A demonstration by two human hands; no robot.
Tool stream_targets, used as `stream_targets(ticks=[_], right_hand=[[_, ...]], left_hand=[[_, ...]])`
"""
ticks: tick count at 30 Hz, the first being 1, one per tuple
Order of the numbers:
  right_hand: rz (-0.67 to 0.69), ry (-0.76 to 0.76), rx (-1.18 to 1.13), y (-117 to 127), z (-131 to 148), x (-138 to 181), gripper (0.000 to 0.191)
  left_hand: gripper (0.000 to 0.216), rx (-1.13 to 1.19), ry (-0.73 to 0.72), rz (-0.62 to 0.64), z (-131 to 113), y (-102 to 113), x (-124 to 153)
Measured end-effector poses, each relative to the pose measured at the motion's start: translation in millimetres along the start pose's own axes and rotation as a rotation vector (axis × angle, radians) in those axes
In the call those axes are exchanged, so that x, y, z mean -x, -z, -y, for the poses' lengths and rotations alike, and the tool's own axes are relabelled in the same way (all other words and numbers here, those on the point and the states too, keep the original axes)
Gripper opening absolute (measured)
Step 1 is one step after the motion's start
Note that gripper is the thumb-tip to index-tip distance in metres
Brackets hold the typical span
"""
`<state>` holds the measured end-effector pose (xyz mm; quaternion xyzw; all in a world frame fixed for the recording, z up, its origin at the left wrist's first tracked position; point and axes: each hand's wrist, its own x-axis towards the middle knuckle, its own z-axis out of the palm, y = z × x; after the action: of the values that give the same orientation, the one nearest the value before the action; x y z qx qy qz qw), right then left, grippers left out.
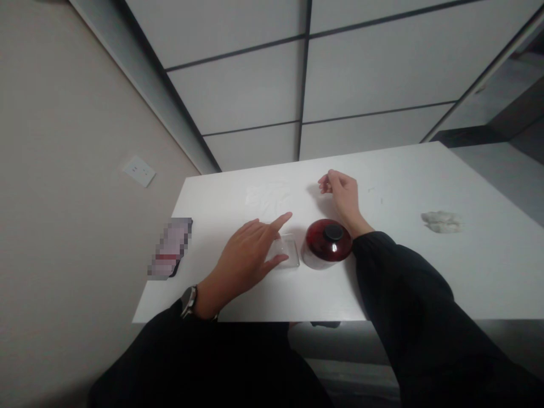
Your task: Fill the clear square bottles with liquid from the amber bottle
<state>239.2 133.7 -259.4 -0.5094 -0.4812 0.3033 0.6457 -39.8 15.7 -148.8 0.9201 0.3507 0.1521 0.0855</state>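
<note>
My left hand [249, 252] reaches over a small clear plastic box [291, 253], its thumb and index finger spread apart. The thumb lies across part of the box; whether it touches is unclear, and the hand covers the box's left side. Right of the box stands a round jar [317, 261] with a shiny dark red lid and a black knob. Beyond the jar, my right hand [343, 190] rests on its side on the table, fingers curled in with nothing visible in them. My right forearm passes close along the jar's right side.
The white table [395, 272] bears a phone [172, 249], blurred out, near its left edge. Thin transparent film [267, 195] seems to lie toward the back. A greyish crumpled patch [442, 221] is at the right. A wall with a socket [139, 170] borders the left.
</note>
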Motion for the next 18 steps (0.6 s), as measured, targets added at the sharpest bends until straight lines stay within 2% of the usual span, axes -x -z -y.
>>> stream_targets(ticks=[3,7,9,12,16,18], right_hand=[[-0.006,-0.003,-0.003,-0.3,-0.6,-0.1,0.066],[-0.01,-0.009,0.001,-0.9,-1.4,-0.9,0.067],[-0.007,-0.011,0.008,-1.0,-1.8,-1.1,0.068],[-0.002,-0.003,0.009,-0.9,-2.2,-0.9,0.067],[-0.012,0.004,-0.004,-0.8,-2.3,-0.3,0.066],[-0.013,-0.001,0.0,-0.9,-2.7,-0.3,0.066]], left_hand=[[0.083,0.04,-0.041,0.038,0.0,-1.2,-0.2],[0.085,-0.026,0.015,-0.019,-1.1,-0.5,0.3],[0.078,-0.011,0.009,0.006,-1.6,0.5,0.9],[0.083,0.057,-0.04,0.048,-1.8,1.8,1.4],[0.088,0.053,0.006,-0.022,-1.4,1.2,0.7],[0.083,0.075,-0.008,0.004,-1.8,1.8,0.2]])
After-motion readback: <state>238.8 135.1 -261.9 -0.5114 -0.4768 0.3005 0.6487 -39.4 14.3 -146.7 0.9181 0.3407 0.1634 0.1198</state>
